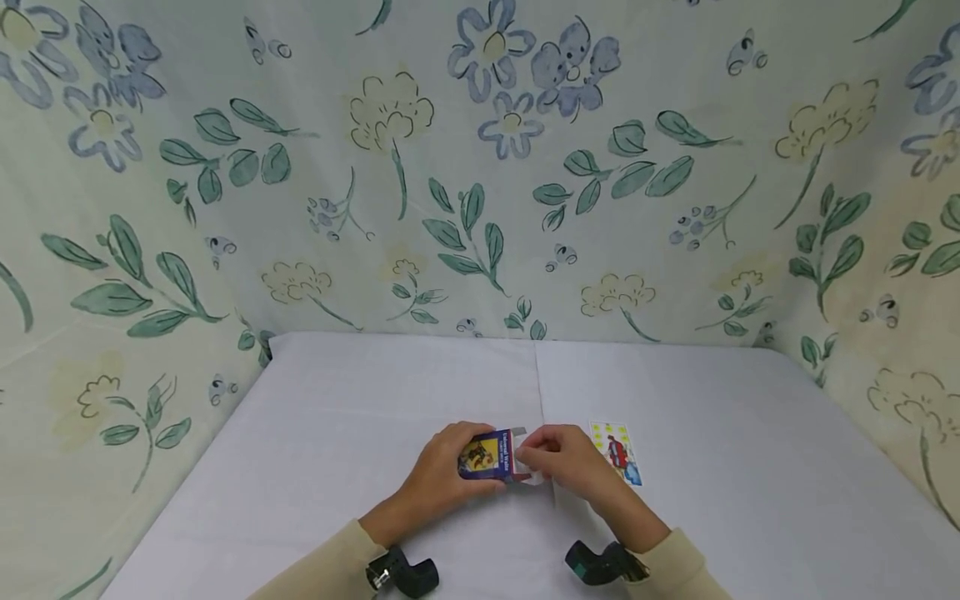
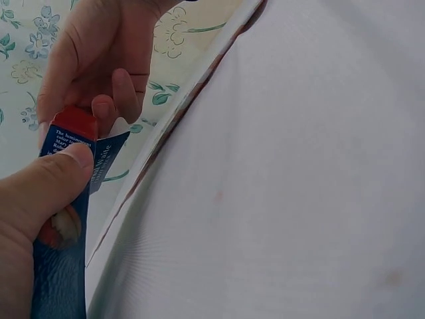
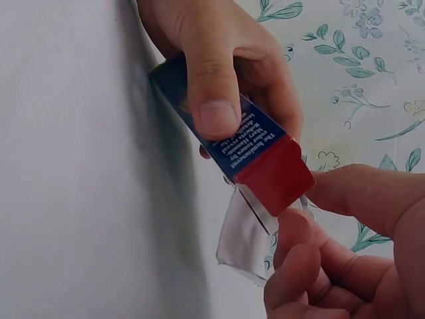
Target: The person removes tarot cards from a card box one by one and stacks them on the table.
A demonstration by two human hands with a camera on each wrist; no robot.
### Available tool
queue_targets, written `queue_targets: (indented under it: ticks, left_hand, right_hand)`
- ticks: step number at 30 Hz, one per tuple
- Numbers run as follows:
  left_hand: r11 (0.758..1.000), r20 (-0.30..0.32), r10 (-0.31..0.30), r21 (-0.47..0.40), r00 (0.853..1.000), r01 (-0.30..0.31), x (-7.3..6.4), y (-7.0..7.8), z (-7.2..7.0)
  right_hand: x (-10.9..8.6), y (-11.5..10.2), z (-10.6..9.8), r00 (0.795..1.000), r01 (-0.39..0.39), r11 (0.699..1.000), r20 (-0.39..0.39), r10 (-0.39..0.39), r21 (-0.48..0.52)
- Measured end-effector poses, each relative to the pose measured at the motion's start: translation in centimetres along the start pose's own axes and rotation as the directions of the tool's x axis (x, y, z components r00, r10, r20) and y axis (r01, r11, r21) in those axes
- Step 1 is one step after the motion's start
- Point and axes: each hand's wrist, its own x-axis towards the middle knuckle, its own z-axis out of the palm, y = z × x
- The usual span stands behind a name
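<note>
A small blue tarot card box [image 1: 480,456] with a yellow picture on its face is gripped by my left hand [image 1: 435,477]. In the left wrist view, the left thumb [image 2: 50,186] lies along its narrow printed side. The end facing right is unfolded: a red end flap [image 3: 275,178] and a larger lid flap with a white inside [image 3: 242,236] stick out. There my right hand [image 1: 570,458] pinches with thumb and curled fingers at the box's end. What lies inside the box is hidden.
A colourful card [image 1: 618,453] with yellow marks and a red figure lies on the white-covered table [image 1: 390,383], just beyond the right hand. Floral cloth [image 1: 480,208] hangs behind and at both sides. Black wrist cameras [image 1: 405,575] sit on the cuffs.
</note>
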Motion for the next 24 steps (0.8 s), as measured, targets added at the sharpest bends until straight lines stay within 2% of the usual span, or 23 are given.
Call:
queue_targets:
  ticks: [11,24]
  left_hand:
    - [1.0,-0.002,0.01,0.007,1.0,-0.01,0.11,-0.01,0.02]
    - [1.0,0.003,0.017,0.01,1.0,-0.017,0.12,-0.05,0.04]
  right_hand:
    - [-0.02,0.08,-0.13,0.998,0.016,1.0,0.063,-0.017,0.027]
    - [0.13,0.29,0.2,0.998,-0.019,0.999,0.057,0.016,0.049]
